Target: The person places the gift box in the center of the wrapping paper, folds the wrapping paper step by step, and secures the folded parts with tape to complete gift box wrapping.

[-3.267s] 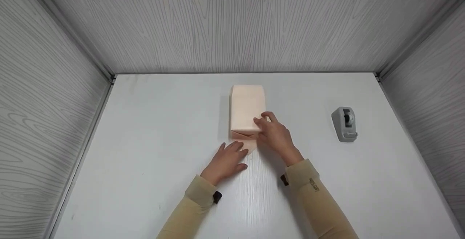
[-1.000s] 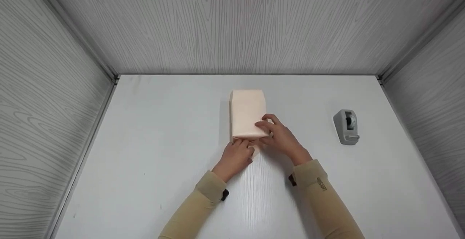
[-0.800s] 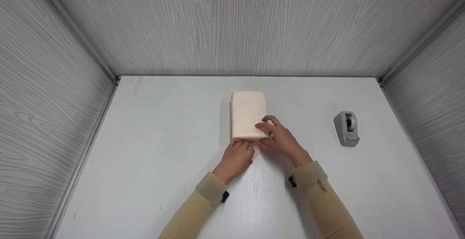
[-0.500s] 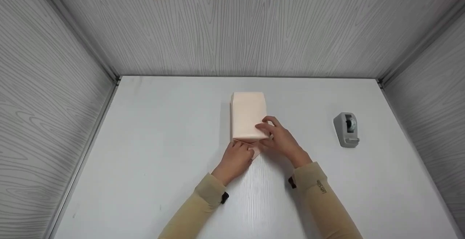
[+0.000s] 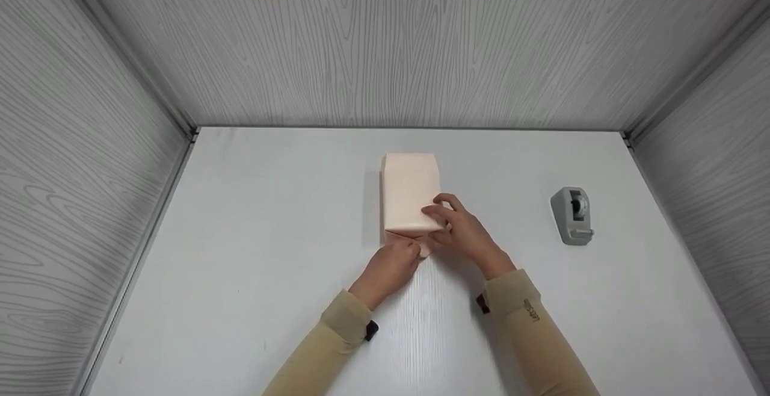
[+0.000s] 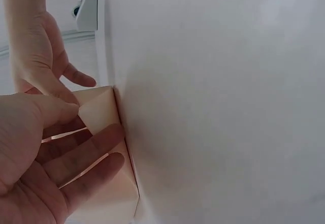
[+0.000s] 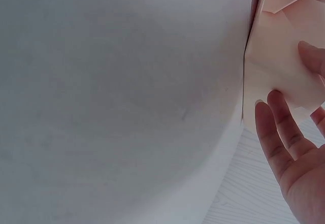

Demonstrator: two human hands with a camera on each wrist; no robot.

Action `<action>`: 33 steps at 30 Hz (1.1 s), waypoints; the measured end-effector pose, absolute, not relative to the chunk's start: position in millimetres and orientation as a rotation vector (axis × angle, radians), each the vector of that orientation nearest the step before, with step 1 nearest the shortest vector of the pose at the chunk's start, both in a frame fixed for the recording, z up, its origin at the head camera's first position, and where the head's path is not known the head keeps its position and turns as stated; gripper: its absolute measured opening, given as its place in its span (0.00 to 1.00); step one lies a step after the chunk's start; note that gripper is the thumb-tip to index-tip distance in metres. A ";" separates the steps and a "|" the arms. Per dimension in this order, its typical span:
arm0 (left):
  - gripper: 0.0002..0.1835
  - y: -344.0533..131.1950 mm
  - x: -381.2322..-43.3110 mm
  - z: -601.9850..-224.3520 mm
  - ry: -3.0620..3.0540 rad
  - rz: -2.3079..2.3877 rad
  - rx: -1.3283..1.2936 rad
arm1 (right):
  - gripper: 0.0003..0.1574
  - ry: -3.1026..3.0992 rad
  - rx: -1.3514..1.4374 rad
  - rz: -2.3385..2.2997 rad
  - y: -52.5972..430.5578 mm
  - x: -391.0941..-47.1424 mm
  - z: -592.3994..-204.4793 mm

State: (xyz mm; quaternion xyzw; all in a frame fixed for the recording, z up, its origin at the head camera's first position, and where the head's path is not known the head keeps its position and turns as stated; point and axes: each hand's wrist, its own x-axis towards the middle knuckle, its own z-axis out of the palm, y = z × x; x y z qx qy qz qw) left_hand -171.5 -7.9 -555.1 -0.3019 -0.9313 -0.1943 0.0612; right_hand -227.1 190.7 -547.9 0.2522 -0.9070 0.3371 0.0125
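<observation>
A box wrapped in pale peach paper (image 5: pixel 412 188) lies on the white table, long side pointing away from me. At its near end a paper flap (image 5: pixel 426 248) sticks out, folded to a point. My left hand (image 5: pixel 390 268) pinches this flap between thumb and fingers; the left wrist view shows the thumb on the paper (image 6: pixel 99 113). My right hand (image 5: pixel 466 235) holds the box at its near right corner, with fingers on the top and side and the thumb by the near end. In the right wrist view its fingers (image 7: pixel 284 122) touch the wrapping.
A grey tape dispenser (image 5: pixel 571 216) with a roll in it stands to the right on the table (image 5: pixel 271 215). Grey wood-patterned panels (image 5: pixel 385 47) enclose the table at the back and both sides.
My left hand moved up to the box's near end, and its fingers have since drawn back a little onto the flap, whose tip now curls up. The right hand keeps its hold.
</observation>
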 end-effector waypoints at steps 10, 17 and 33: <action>0.03 -6.8 -170.2 -560.7 -2.642 -0.473 -0.885 | 0.29 -2.835 0.795 1.130 191.0 -220.1 -551.9; 0.04 -6.6 -175.0 -557.4 -2.544 -0.434 -0.866 | 0.28 -2.824 0.809 1.096 192.9 -222.5 -550.4; 0.05 -6.1 -192.3 -544.4 -2.574 -0.154 -0.796 | 0.29 -2.850 0.749 1.063 189.8 -225.2 -545.1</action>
